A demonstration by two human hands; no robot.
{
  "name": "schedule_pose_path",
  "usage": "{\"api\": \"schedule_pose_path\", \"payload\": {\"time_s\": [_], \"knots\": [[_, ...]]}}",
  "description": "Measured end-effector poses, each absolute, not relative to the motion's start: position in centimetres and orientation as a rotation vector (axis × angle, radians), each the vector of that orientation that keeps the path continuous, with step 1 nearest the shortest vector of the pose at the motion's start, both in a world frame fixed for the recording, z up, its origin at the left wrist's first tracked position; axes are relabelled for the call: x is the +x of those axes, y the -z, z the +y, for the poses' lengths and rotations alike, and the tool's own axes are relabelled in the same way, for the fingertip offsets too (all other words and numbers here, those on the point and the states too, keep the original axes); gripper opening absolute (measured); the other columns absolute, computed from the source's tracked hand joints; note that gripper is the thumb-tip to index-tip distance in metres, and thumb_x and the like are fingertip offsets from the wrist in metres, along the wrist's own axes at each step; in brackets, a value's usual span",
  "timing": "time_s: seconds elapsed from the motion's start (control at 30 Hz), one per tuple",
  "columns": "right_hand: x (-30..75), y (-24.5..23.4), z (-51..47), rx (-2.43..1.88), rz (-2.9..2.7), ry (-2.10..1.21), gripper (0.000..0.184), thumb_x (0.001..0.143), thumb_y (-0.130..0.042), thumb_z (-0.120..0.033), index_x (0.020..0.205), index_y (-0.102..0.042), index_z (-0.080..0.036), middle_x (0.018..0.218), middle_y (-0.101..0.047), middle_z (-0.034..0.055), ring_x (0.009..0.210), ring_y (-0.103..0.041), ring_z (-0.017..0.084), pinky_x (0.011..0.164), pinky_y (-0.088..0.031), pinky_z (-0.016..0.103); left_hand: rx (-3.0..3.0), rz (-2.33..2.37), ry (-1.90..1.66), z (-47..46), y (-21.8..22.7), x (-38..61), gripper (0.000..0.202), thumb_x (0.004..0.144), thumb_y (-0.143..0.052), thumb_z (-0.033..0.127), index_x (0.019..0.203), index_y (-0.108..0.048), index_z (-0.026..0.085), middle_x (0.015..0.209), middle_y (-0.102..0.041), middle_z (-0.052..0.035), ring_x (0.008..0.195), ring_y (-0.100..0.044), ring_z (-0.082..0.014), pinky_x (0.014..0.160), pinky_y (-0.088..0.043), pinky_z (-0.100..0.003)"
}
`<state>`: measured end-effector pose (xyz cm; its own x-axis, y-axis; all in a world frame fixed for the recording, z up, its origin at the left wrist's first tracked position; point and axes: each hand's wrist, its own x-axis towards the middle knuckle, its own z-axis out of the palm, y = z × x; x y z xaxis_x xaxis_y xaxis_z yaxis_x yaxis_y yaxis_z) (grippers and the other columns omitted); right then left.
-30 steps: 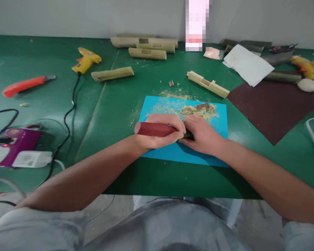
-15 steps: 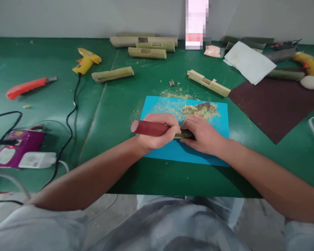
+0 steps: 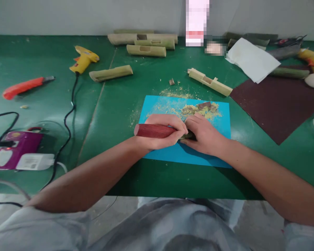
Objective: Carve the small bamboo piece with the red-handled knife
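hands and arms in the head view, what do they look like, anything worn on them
The left hand and right hand are bare: no gloves, and no rings, watch or cables on the parts that show. The left sleeve and right sleeve are pale grey-blue, soft cloth, ending near the elbows, with no clear markings.

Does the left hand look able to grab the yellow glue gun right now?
Probably not right now: the left hand is wrapped around a red handle. With that hand free, the yellow glue gun might be reachable, passing over the low bamboo piece near the way.
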<state>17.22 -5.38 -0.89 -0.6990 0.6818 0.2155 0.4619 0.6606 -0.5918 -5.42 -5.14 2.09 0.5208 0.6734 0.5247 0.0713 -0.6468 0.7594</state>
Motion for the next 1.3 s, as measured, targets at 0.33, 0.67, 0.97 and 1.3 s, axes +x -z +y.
{"api": "schedule_pose_path", "payload": {"time_s": [0.33,0.67,0.97,1.3], "knots": [[17.2,1.0,-5.5,-0.888,-2.430,-0.716,0.021,0.099,-0.067,-0.032,0.093,-0.048,-0.026,0.096,-0.062,0.0064,0.089,-0.047,0.025,0.083,-0.036,0.041,2.074,0.603,-1.097,-5.3,-2.1,-5.3,0.015,0.100,-0.073,0.020,0.086,-0.074,0.025,0.088,-0.085,-0.0024,0.080,-0.082,-0.0170,0.076,-0.066,-0.028],[17.2,0.9,-5.5,-0.872,-2.414,-0.709,0.015,0.099,-0.067,-0.031,0.096,-0.052,-0.025,0.096,-0.063,0.0075,0.089,-0.048,0.026,0.082,-0.035,0.041,2.074,0.638,-1.240,-5.6,-1.6,-5.2,0.018,0.095,-0.070,0.018,0.077,-0.068,0.021,0.076,-0.079,-0.0011,0.068,-0.075,-0.0129,0.064,-0.060,-0.025],[17.2,0.7,-5.4,-0.884,-2.430,-0.733,0.018,0.097,-0.068,-0.030,0.095,-0.051,-0.026,0.097,-0.063,0.0067,0.088,-0.049,0.025,0.081,-0.035,0.041,1.955,0.735,-1.339,-5.8,-0.4,-5.4,0.023,0.103,-0.071,0.034,0.083,-0.076,0.024,0.084,-0.085,-0.0030,0.075,-0.081,-0.0164,0.074,-0.067,-0.030],[17.2,0.7,-5.4,-0.891,-2.427,-0.728,0.022,0.099,-0.066,-0.032,0.091,-0.046,-0.027,0.093,-0.061,0.0050,0.086,-0.048,0.025,0.081,-0.035,0.041,2.006,0.625,-1.230,-5.4,-1.2,-5.4,0.017,0.102,-0.071,0.028,0.087,-0.077,0.024,0.088,-0.086,-0.0020,0.081,-0.082,-0.0160,0.077,-0.067,-0.027]]}}
